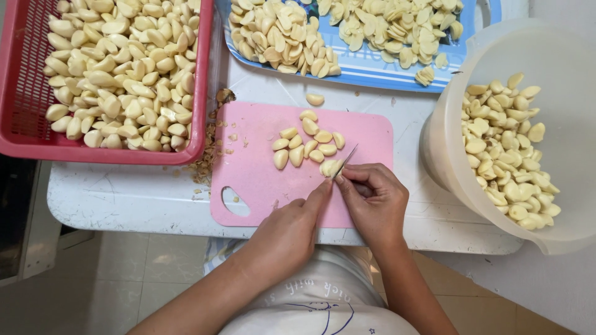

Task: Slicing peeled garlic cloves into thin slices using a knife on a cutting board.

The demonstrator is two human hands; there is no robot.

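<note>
I am slicing a garlic clove [329,167] on the pink board [261,180]: right hand [375,201] fingers closed on the knife [346,160], left hand [288,232] fingers pinching the clove; next cut needs steadiness.

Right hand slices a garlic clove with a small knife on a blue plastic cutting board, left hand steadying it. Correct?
Not quite. In the head view the plastic cutting board is pink, not blue. The right hand does slice the peeled garlic clove with the small knife, left hand steadying.
</note>
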